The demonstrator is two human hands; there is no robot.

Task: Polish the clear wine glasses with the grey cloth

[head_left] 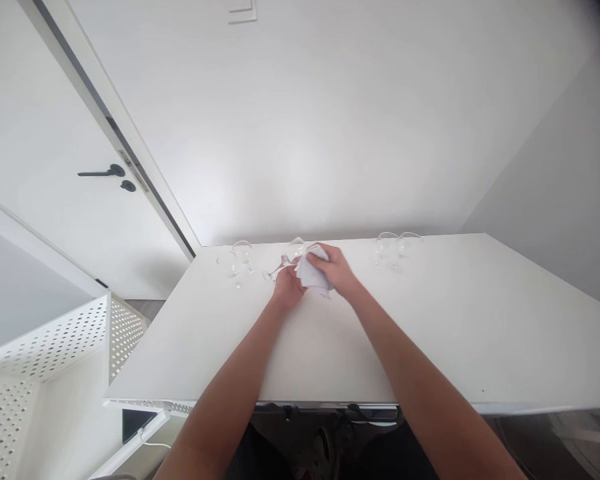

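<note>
My left hand (289,288) is closed around a clear wine glass (296,249), which lies tilted over the white table with its stem and foot toward the left. In my right hand (336,269) is a folded white cloth (314,272), pressed up against the glass from the right. The cloth covers part of the bowl and some of my left fingers. Both hands are close together near the table's back edge.
The white table (430,333) runs along a wall. Two clear wine glasses (228,265) stand at the back left, and two more glasses (387,250) at the back right. A door with a black handle (103,172) is on the left, above a white perforated panel (65,340).
</note>
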